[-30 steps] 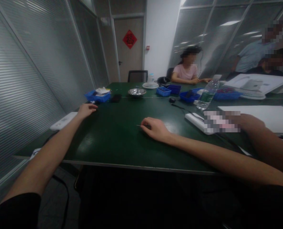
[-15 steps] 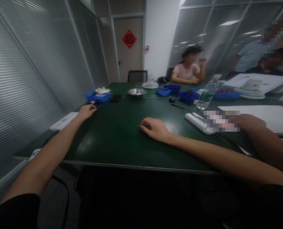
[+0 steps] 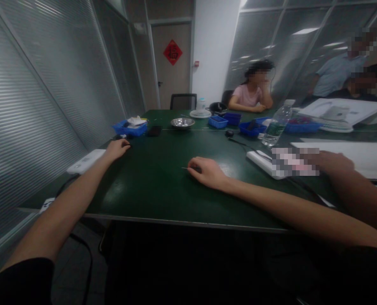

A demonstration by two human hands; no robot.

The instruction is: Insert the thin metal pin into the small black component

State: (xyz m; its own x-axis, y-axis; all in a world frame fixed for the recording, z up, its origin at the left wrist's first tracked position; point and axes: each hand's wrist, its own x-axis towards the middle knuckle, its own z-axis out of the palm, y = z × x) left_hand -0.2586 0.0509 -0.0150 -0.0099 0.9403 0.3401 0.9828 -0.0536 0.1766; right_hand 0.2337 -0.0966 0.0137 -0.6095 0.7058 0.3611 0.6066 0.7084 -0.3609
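Observation:
My right hand rests on the green table, its fingers curled round a thin, pale, needle-like rod. The rod's tip points left, while the rest of it is hidden in the hand. Farther off at the left, my left hand lies low over the table with fingers bent and drawn together. Whatever sits at its fingertips is too small and dark to make out. Just beyond that hand are small dark items and a blue basket holding white tissue.
A metal bowl and a dark flat object stand farther back. On the right are a water bottle, blue trays, a white power strip and a co-worker's hand. Another white strip lies at the left edge.
My left hand has shifted very slightly to the right. My right hand stays in place with the rod. A seated person across the table has moved a raised hand closer to the head.

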